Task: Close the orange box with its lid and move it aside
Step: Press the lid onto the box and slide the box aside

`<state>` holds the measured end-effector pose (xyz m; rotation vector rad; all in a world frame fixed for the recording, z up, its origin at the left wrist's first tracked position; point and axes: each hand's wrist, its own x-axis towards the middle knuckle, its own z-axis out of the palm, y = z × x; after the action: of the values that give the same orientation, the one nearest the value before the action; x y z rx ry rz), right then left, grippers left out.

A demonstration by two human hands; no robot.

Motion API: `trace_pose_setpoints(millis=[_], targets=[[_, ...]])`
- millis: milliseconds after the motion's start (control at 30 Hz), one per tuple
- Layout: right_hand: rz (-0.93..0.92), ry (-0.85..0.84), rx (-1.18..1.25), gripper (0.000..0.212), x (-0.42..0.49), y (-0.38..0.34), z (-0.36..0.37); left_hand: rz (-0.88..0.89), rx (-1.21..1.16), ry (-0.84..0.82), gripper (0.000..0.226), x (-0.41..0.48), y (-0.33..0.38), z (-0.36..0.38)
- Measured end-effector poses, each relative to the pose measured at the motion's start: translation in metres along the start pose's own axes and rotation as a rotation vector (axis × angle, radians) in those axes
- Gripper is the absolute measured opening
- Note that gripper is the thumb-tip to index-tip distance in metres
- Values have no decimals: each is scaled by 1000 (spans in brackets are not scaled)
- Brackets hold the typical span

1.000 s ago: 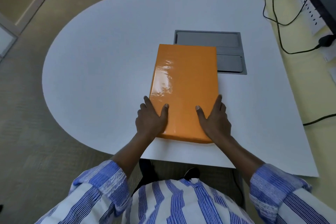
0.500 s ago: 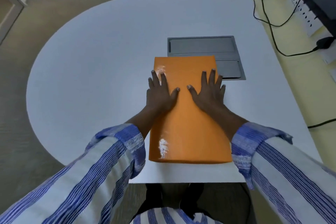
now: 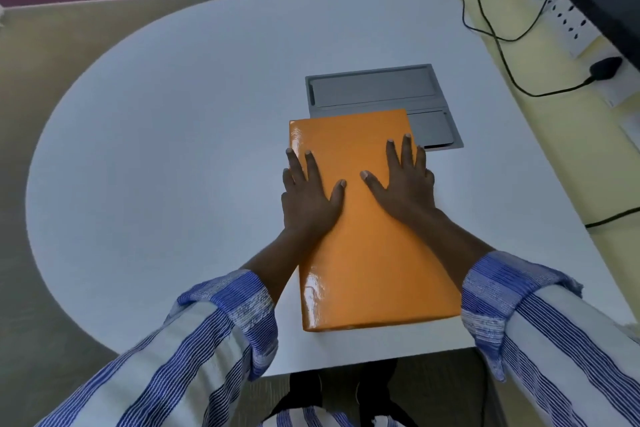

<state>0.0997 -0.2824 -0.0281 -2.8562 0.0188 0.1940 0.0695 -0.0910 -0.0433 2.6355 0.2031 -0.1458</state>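
A glossy orange box [image 3: 370, 253] lies flat on the white table [image 3: 173, 156] with its lid on, long side running away from me. My left hand [image 3: 308, 194] rests palm down on its left edge, fingers spread, some hanging over the side. My right hand [image 3: 403, 180] lies flat on the lid's right part, fingers spread and pointing away from me. Neither hand grips anything.
A grey recessed panel [image 3: 377, 88] sits in the table just beyond the box. Black cables [image 3: 491, 21] and a white power strip [image 3: 568, 21] lie at the right on the floor. The table's near edge is close below the box.
Both hands slid from the box's near end up to its far half. Since half a second ago they have spread slightly apart toward the lid's side edges.
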Motion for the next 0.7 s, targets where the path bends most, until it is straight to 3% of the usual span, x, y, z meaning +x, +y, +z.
trace_pose_setpoints(millis=[100,167,267,367,467,700], targets=[[75,13,344,91,-6,9,-15,0,-339,43,97,-4,-12,-11],[228,85,539,89,-18,20,-23,-144,-575,14,98,-7,-24,-15],[468,1,633,84,-41,35,-24,-422,-854,-239,98,-15,-41,-16],[501,-126,700,77,-58,40,-17,-449,-1079,-466,82,-26,-47,-12],[474,-114,751,71,-64,42,-16,-453,-1173,-469,70,-31,-41,-8],[450,-68,732,70,-66,99,-50,-429,-1187,-439,72,-42,23,17]])
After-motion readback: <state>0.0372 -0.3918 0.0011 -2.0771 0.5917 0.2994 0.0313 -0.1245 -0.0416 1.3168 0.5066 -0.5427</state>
